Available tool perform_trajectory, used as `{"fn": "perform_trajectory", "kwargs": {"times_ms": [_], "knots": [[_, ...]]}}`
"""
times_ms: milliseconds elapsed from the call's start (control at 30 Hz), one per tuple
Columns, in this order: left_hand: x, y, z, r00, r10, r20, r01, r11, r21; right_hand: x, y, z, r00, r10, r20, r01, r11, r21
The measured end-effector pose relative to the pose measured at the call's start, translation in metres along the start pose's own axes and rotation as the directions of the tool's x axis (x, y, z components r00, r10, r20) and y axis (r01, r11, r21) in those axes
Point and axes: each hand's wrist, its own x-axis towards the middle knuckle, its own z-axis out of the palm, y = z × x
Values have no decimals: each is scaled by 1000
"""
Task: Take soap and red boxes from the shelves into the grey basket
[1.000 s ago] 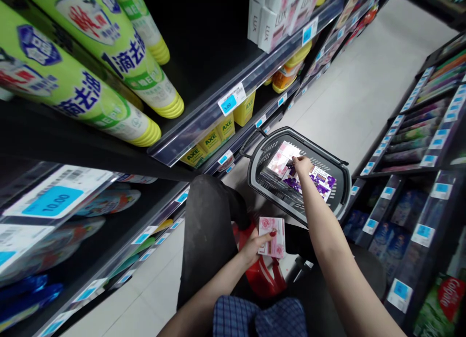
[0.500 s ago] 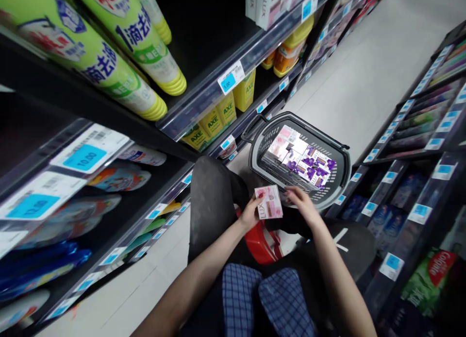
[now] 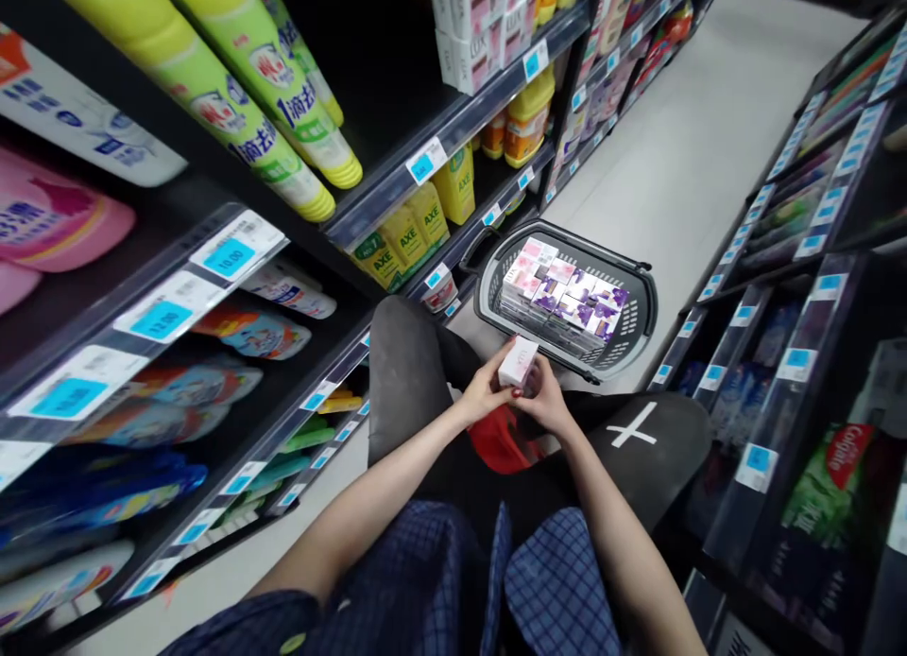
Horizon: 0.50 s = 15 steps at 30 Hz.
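The left hand (image 3: 484,391) and right hand (image 3: 545,399) both hold a small LUX box (image 3: 518,362) over the lap, above something red (image 3: 500,440). Just past it, a gray basket (image 3: 640,320) of pink and purple boxes (image 3: 567,292) sits on the pale floor (image 3: 680,136). Dark shelves (image 3: 397,42) line both sides. Half a second ago, only the left hand held the box.

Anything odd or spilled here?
Nothing looks spilled or damaged. The left hand and right hand hold a small pale cardboard box. Only the white X, stark against the dark trousers, looks odd, perhaps decoration.
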Motion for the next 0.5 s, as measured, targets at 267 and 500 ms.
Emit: {"fn": "perform_trajectory", "kwargs": {"times_ms": [267, 500], "knots": [[-3, 3, -7, 990, 128, -62, -123, 989, 81, 0, 0, -14, 997, -30, 78, 24, 997, 73], [0, 1, -14, 941, -327, -88, 262, 867, -424, -5, -12, -11, 999, -34, 11, 32, 991, 133]]}}
